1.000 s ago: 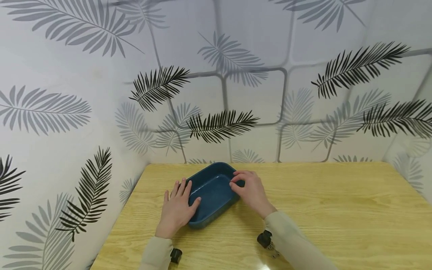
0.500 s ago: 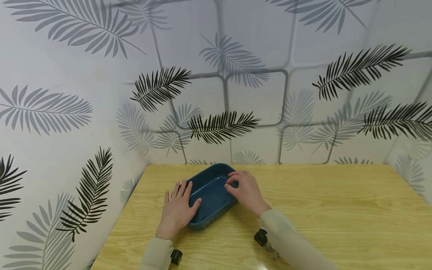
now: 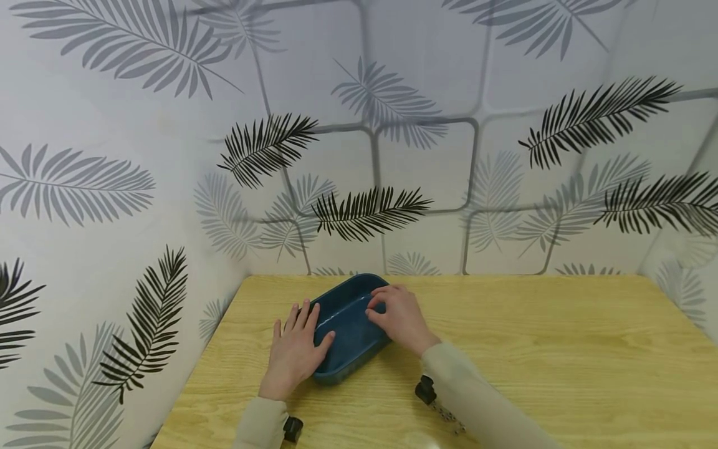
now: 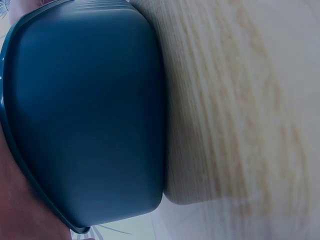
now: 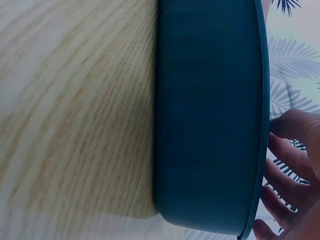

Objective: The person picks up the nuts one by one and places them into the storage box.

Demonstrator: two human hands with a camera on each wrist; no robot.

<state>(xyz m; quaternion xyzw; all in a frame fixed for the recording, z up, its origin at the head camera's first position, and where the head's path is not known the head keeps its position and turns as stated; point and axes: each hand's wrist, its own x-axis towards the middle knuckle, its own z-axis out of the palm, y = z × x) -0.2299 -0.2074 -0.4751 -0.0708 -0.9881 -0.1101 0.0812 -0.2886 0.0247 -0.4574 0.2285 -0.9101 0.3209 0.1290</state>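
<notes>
A dark blue rectangular dish (image 3: 349, 340) stands at a slant on the wooden table, its inside partly visible between the hands. My left hand (image 3: 294, 358) rests across its left end with fingers spread and thumb over the inside. The left wrist view shows the outer wall of the dish (image 4: 90, 115) close up. Over the right end is my right hand (image 3: 405, 318), forefinger and thumb bent toward each other. In the right wrist view the curled fingers of the right hand (image 5: 297, 182) overlap the dish's rim (image 5: 265, 100). I cannot tell whether they pinch anything small.
The light wooden table (image 3: 533, 349) extends to the right of the dish. Behind it and at the left hangs a pale backdrop (image 3: 426, 162) with a leaf pattern. A black wrist device (image 3: 426, 390) sits below the right sleeve, another wrist device (image 3: 292, 429) at the left one.
My right hand has moved left along the right part of the dish, its fingertips now further over the inside. The left hand and the dish keep their places.
</notes>
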